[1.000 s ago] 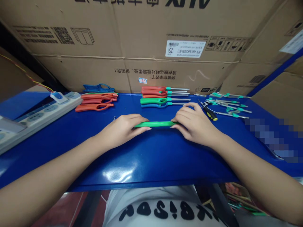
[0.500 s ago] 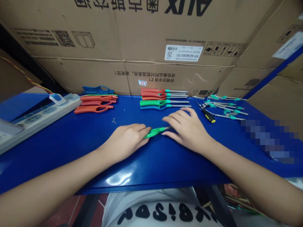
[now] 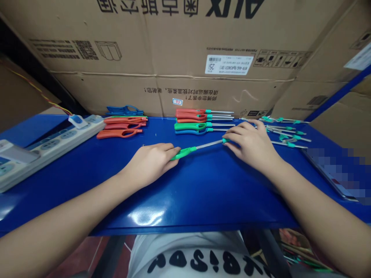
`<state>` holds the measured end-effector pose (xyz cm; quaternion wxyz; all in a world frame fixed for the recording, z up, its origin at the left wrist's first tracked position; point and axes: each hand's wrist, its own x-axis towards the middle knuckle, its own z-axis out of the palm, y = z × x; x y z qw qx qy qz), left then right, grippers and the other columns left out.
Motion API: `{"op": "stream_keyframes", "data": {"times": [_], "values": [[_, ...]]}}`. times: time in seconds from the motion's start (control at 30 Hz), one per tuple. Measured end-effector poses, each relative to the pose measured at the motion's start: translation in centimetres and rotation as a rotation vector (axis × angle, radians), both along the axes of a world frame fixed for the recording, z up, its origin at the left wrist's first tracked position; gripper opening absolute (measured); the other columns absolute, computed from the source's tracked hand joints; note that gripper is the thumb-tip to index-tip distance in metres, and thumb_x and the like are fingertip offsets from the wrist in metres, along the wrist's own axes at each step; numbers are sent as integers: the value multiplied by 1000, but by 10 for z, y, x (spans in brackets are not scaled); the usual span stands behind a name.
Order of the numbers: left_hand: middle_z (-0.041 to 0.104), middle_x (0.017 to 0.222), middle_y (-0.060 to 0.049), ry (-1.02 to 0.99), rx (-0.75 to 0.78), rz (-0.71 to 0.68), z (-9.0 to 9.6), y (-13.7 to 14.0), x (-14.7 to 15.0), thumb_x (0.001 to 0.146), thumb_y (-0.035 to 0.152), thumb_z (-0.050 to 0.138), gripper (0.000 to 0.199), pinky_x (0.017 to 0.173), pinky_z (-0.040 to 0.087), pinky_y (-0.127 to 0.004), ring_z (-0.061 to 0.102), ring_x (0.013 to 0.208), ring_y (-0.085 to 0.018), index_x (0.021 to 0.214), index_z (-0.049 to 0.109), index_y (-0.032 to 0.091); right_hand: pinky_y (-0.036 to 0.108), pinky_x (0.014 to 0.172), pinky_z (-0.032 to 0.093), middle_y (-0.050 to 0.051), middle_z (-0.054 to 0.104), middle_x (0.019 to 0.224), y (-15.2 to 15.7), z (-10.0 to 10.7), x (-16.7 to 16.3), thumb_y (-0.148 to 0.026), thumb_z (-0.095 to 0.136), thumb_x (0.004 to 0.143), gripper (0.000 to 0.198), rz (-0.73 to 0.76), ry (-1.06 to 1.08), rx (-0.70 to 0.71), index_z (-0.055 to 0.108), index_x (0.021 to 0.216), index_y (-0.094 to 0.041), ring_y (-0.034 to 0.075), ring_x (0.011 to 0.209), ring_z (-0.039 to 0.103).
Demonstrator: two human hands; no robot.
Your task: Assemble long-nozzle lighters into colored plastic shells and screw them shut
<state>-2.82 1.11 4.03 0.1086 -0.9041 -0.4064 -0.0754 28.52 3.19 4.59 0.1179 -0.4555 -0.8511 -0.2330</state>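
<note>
My left hand (image 3: 155, 160) is closed around a green lighter handle (image 3: 185, 152), its neck end sticking out past the fingers. A thin grey rod-like piece (image 3: 208, 144) runs from that neck toward the right. At its far end is a teal collar (image 3: 225, 141), pinched between the fingertips of my right hand (image 3: 251, 143). Whatever lies beyond the collar is hidden by the right hand. Behind the hands lies a stack of lighters (image 3: 191, 116) in red, green and blue, with metal tubes pointing right.
Loose handles (image 3: 121, 133) in orange, red and blue lie at the left. Metal tubes with teal collars (image 3: 290, 144) are piled at the right. A white power strip (image 3: 52, 148) borders the left side, and a large cardboard box (image 3: 174, 58) stands behind the blue tabletop (image 3: 203, 193).
My right hand has moved right and slightly away, taking the teal collar from beside the green handle's neck and exposing the grey piece between. It now covers the black-and-yellow screwdriver. The left hand shifted slightly left.
</note>
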Motion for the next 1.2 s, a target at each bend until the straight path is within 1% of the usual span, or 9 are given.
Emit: {"op": "stream_keyframes", "data": {"times": [0.3, 0.6, 0.7, 0.83, 1.0, 1.1, 1.2], "values": [[74, 104, -5, 32, -26, -10, 1, -1, -1, 102, 34, 53, 31, 66, 52, -30, 73, 91, -25, 123, 68, 18, 51, 102, 36, 3, 78, 103, 4, -5, 2, -23, 57, 97, 20, 151, -28, 96, 77, 95, -22, 24, 94, 63], [74, 103, -6, 21, -35, -39, -1, 0, -1, 103, 35, 50, 33, 69, 56, -33, 73, 90, -26, 123, 68, 16, 49, 100, 38, 3, 77, 99, 7, -5, 5, -21, 57, 97, 19, 226, -45, 127, 76, 93, -20, 24, 91, 64], [74, 104, -6, 7, -50, -60, -1, -2, 0, 103, 33, 51, 33, 73, 58, -33, 73, 92, -25, 125, 67, 15, 47, 99, 37, 3, 78, 99, 3, -6, -1, -23, 59, 97, 16, 286, 18, 109, 74, 95, -20, 22, 90, 64], [74, 106, -6, -7, -84, -103, -4, -6, 5, 100, 30, 56, 32, 77, 59, -34, 73, 94, -24, 126, 66, 15, 47, 100, 35, 4, 78, 99, -12, -7, -22, -23, 58, 98, 15, 366, 44, 71, 73, 99, -19, 21, 91, 63], [74, 105, -6, -41, -64, -150, -6, -16, 13, 99, 29, 58, 31, 76, 59, -35, 73, 92, -24, 124, 67, 14, 43, 99, 37, 5, 76, 90, -28, -11, -45, -25, 52, 102, 21, 426, 63, 21, 72, 102, -16, 20, 86, 62], [74, 100, -6, -39, -77, -158, -6, -21, 16, 99, 28, 57, 28, 73, 59, -35, 73, 88, -24, 121, 68, 13, 41, 98, 37, 5, 75, 88, -31, -15, -49, -24, 51, 102, 23, 452, 70, 8, 71, 99, -14, 19, 83, 62], [73, 97, -6, -64, -114, -139, -6, -21, 17, 100, 28, 55, 29, 71, 58, -33, 72, 86, -24, 123, 67, 15, 41, 98, 37, 6, 76, 90, -29, -16, -48, -26, 49, 103, 24, 438, 87, -16, 71, 98, -16, 19, 85, 62]]}}
